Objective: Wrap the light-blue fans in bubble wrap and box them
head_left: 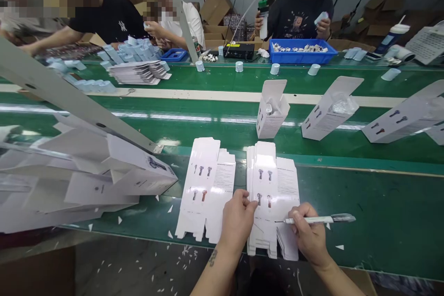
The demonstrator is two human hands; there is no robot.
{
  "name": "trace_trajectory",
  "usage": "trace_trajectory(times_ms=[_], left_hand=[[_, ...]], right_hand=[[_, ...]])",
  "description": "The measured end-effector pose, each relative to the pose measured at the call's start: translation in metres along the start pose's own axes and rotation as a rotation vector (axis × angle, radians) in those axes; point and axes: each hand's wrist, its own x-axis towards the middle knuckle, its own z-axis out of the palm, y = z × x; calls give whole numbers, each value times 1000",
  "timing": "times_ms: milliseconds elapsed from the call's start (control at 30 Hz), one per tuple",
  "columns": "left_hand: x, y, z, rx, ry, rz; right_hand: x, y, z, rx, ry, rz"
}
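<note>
My right hand (308,231) is closed round a white marker pen (319,219), whose tip points left and meets or hovers just over the top sheet of a stack of flattened white boxes (267,159). The clear end of the pen points right. My left hand (239,215) has its fingers curled at the left edge of that stack, thumb on the printed top box. Small pictures of handheld devices and lines of text are printed on the box. A second stack of flattened boxes (199,180) lies just left of my left hand.
Upright open white boxes (272,120) stand on the green conveyor (208,129). Folded-open cartons (114,171) crowd the left, beside a slanted metal post (86,106). Across the line, several people handle pale blue parts near a blue bin (301,58). Paper scraps litter the bench edge and floor.
</note>
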Motion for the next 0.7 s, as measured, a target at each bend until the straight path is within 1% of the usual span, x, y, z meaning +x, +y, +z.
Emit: trace_trajectory(times_ms=[100, 200, 233, 300, 367, 400, 433, 500, 567, 633, 700], left_hand=[[1, 2, 1, 7, -38, 18], [6, 4, 1, -4, -49, 15], [8, 5, 0, -8, -57, 10], [12, 8, -1, -27, -89, -22], [15, 11, -2, -74, -111, -77], [15, 13, -1, -107, -112, -109], [16, 14, 0, -141, -108, -139], [17, 16, 2, -201, -87, -181], [18, 16, 4, -239, -63, -199], [21, 15, 4, -271, -53, -209], [24, 14, 1, -321, -78, -219]], right_hand=[[1, -3, 4, 18, 11, 2], [4, -11, 3, 126, 65, 0], [6, -14, 1, 149, 116, -9], [12, -20, -4, 115, 272, -42], [21, -24, -7, -53, 443, -58], [26, -25, -7, -158, 487, -47], [30, -24, -6, -253, 492, -23], [36, -19, -1, -357, 431, 31], [38, -11, 5, -351, 374, 63], [38, -6, 9, -324, 382, 84], [36, -7, 10, -312, 426, 108]])
